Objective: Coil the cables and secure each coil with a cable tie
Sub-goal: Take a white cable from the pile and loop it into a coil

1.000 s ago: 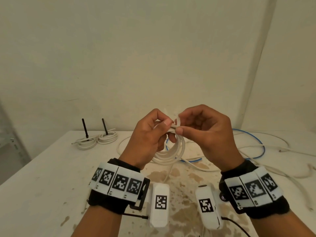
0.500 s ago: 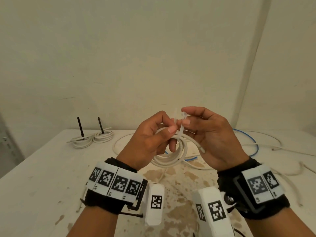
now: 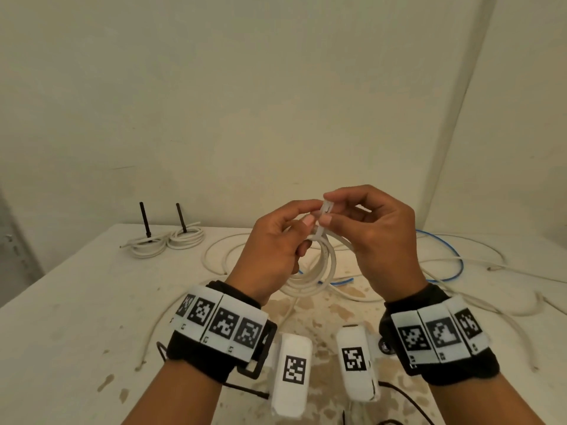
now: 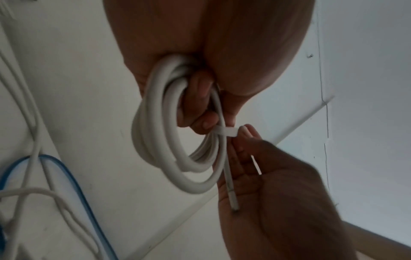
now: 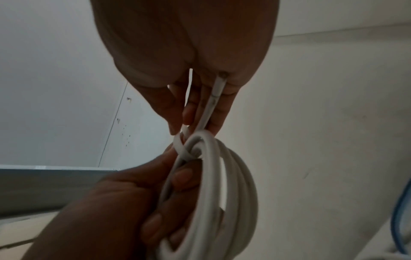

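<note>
You have three coils of white cable: one (image 3: 319,271) held up in your two hands, and two finished coils (image 3: 165,242) lying far left on the bench (image 3: 76,302), each around one of the two black pegs (image 3: 144,220). One white cable tie (image 3: 322,223) wraps the held coil. One blue cable (image 3: 451,256) lies far right among loose white cables (image 3: 491,302), too tangled to count.

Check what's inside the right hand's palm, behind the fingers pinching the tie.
In the wrist views, the white cable's loose end and the cable tie's thin tail run along the right hand's palm. The head view hides them behind that hand.
</note>
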